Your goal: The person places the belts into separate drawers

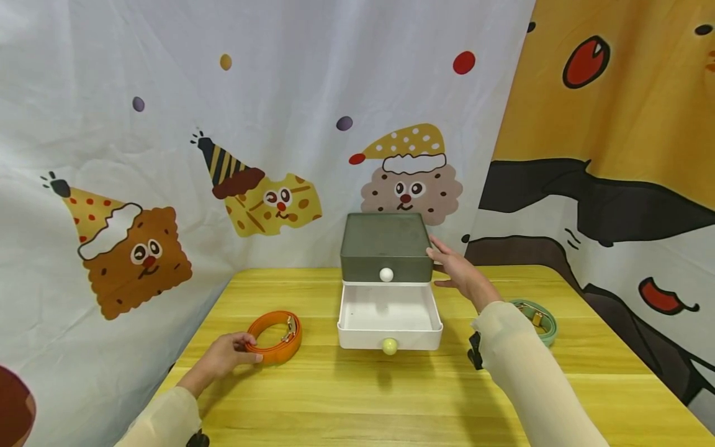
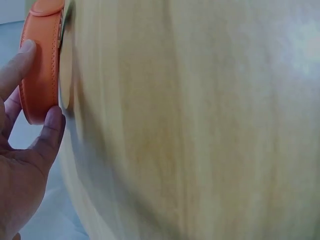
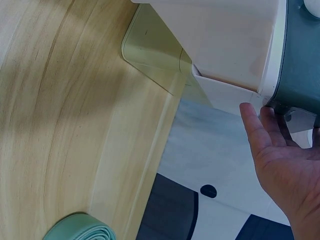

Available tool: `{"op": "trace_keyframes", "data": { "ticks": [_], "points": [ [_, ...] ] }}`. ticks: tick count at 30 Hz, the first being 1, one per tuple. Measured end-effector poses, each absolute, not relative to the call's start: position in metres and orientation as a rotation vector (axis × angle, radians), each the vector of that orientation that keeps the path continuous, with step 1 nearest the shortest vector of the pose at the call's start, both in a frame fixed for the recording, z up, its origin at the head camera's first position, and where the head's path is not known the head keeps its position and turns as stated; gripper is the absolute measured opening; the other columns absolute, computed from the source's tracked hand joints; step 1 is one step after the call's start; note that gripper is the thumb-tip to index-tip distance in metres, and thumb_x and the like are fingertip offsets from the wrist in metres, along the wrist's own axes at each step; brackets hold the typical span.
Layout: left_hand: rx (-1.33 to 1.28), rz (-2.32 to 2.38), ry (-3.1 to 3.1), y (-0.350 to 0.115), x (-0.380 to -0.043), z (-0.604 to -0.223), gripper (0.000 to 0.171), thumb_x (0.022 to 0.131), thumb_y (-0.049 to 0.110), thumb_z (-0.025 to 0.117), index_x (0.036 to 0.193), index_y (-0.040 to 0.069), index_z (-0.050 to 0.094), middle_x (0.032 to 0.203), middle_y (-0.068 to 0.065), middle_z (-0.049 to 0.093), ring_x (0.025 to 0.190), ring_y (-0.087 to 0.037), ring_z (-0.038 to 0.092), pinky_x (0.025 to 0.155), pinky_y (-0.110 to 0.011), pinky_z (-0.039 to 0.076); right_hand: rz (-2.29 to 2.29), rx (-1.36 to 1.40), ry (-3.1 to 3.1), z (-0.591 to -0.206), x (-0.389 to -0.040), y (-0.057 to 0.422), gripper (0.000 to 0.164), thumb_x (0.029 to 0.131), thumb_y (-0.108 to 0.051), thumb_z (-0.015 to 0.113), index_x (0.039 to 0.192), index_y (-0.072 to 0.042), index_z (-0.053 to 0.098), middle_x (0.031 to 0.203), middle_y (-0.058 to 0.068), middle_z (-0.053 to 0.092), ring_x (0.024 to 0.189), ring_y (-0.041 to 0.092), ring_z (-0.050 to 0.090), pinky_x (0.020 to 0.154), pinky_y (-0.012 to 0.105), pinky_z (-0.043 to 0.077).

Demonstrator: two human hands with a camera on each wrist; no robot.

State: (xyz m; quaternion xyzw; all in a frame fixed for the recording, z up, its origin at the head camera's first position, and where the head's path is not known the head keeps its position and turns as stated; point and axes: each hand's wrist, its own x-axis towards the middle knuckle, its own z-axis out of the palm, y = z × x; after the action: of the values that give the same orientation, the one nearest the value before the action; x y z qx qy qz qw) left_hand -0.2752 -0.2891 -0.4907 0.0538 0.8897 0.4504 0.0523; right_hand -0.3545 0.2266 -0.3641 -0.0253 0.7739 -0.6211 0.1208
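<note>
Two cream sleeves, the right (image 1: 539, 375) and the left (image 1: 167, 419), stretch in from the lower edge over a yellow wood-grain worktop (image 1: 313, 406), each with a black device at the wrist. At left, the person's left hand (image 1: 226, 357) has its fingers (image 2: 17, 65) and thumb clamped on the near left side of a coiled orange belt (image 1: 282, 354) with a metal buckle; whether the coil touches the wood cannot be told. At centre, toward the back of the worktop, stands a two-tier drawer unit (image 1: 385, 234), its dark green upper tier fitted with a white knob (image 1: 386, 274). Below, a white drawer (image 1: 357, 339) with a yellow-green knob (image 1: 390, 346) juts forward, its floor bare. The right hand (image 1: 462, 274), fingers spread apart, rests against the unit's right side. Just beyond the right forearm lies a coiled green belt (image 1: 550, 329) with a gold-coloured buckle (image 1: 537, 318). Behind hangs a pale cloth (image 1: 279, 56) printed with party-hatted cartoon snacks.
</note>
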Motion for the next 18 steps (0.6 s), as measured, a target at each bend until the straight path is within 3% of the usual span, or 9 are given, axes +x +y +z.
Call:
{"op": "trace_keyframes", "data": {
  "ticks": [18],
  "points": [
    [0.165,1.399,2.669,-0.285,-0.277,-0.465,0.034,0.081,0.025,0.084,0.100,0.005,0.064,0.089,-0.006,0.065,0.079,-0.021,0.058,0.067,-0.036,0.049,-1.807,-0.073,2.272,-0.366,-0.356,0.227,0.068,0.105,-0.048,0.042,0.160,-0.037,0.003,0.166,0.009,-0.004,0.147,0.044,0.015,0.110,0.063,0.029]
  ]
}}
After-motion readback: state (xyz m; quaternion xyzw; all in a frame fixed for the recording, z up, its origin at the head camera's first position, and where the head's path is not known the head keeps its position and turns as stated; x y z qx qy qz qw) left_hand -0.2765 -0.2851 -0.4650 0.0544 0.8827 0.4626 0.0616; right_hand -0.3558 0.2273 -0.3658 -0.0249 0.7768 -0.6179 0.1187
